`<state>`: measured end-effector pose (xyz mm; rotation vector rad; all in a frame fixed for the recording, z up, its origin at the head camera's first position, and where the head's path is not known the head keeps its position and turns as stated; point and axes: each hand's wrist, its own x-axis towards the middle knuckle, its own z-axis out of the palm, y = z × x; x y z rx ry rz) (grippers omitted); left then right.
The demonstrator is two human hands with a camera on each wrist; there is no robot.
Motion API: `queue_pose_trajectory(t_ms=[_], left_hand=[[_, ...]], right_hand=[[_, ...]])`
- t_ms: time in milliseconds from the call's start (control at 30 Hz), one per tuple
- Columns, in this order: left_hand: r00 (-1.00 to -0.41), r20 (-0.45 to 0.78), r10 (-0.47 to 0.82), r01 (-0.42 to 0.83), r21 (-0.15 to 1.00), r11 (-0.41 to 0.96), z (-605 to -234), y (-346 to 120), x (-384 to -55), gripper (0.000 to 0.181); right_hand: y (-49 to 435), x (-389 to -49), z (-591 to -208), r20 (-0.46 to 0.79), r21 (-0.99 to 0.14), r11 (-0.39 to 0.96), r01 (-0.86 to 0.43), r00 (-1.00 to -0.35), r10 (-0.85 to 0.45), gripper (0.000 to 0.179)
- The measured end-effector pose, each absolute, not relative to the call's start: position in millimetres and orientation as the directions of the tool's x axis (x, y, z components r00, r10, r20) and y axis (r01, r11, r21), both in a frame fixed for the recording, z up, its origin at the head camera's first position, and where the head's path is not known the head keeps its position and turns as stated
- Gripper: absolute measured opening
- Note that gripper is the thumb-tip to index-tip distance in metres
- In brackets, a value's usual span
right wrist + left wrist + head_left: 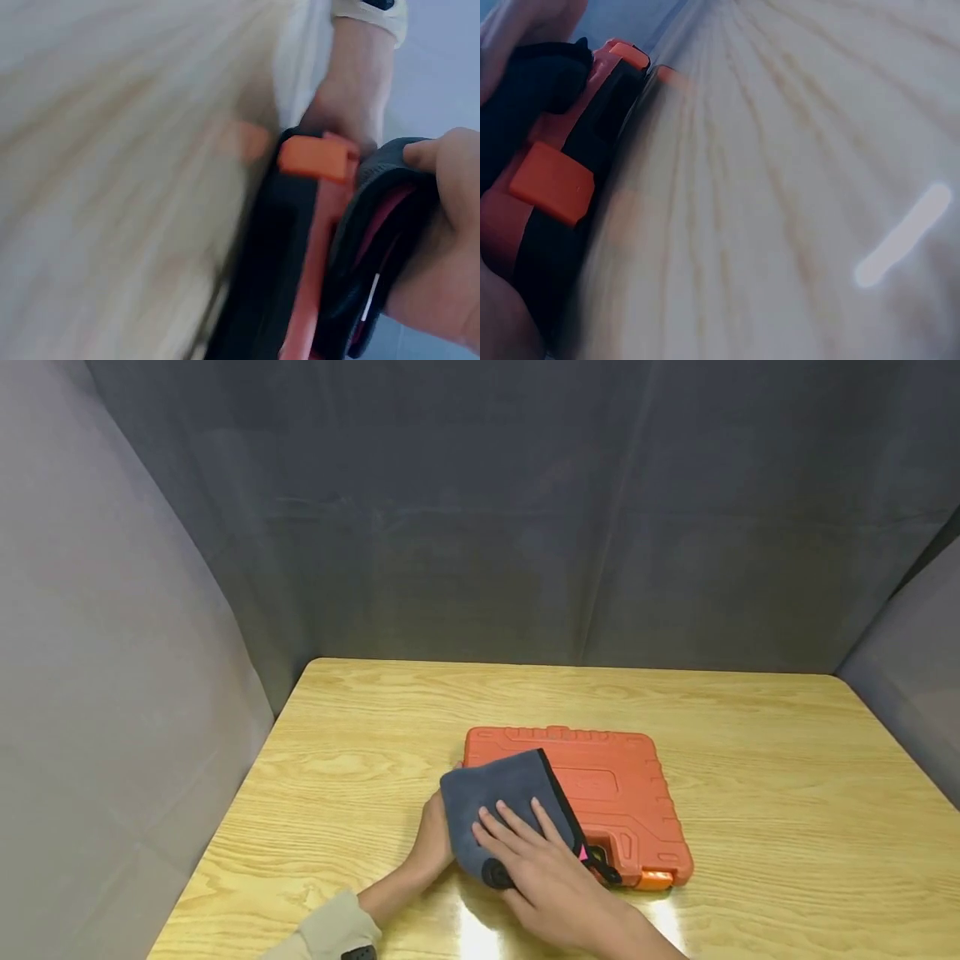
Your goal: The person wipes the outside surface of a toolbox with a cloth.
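Observation:
An orange-red plastic case (630,802) lies flat on the table, its black side and orange latches (553,182) facing the near edge. On its left part lies a folded dark grey-blue fabric item (495,785) with black edging, a black round piece and a small pink spot; pink also shows between its layers in the right wrist view. My right hand (551,872) presses on the fabric with fingers extended and spread. The left hand (433,835) is at the case's left side, its fingers mostly hidden behind the fabric.
The wood-grain table (795,793) extends around the case. A dark grey curtain (480,527) hangs behind the far edge, with lighter grey cloth walls (112,693) at the sides. A beige sleeve (330,931) and a black watch (358,952) are on the left arm.

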<state>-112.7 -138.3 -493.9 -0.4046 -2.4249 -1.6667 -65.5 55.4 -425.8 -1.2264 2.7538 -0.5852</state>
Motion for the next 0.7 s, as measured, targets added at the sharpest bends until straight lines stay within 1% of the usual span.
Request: queue_pose_trajectory(t_ms=[67,133,233,467,700], left_hand=[[-0.972,0.209,0.103,0.232,0.909,0.345,-490,-135,-115,0.055],[-0.989,0.129,0.070,0.146,0.925,0.352,-488,-132,-117,0.056],[-0.997,0.073,0.033,0.080,0.926,0.370,-485,-130,-117,0.055],[-0.998,0.059,0.029,0.065,0.940,0.334,-485,-130,-117,0.056],[-0.997,0.061,0.046,0.072,0.943,0.325,-486,-130,-118,0.058]], right_hand=[[64,-65,-428,0.098,-0.353,0.628,-0.694,-0.695,-0.713,0.063],[73,-64,-429,0.112,-0.345,0.647,-0.680,-0.714,-0.691,0.062],[89,-63,-430,0.132,-0.338,0.683,-0.647,-0.751,-0.647,0.061],[129,-57,-429,0.142,-0.309,0.754,-0.580,-0.812,-0.566,0.062],[165,-50,-433,0.111,-0.336,0.816,-0.471,-0.880,-0.462,0.068]])
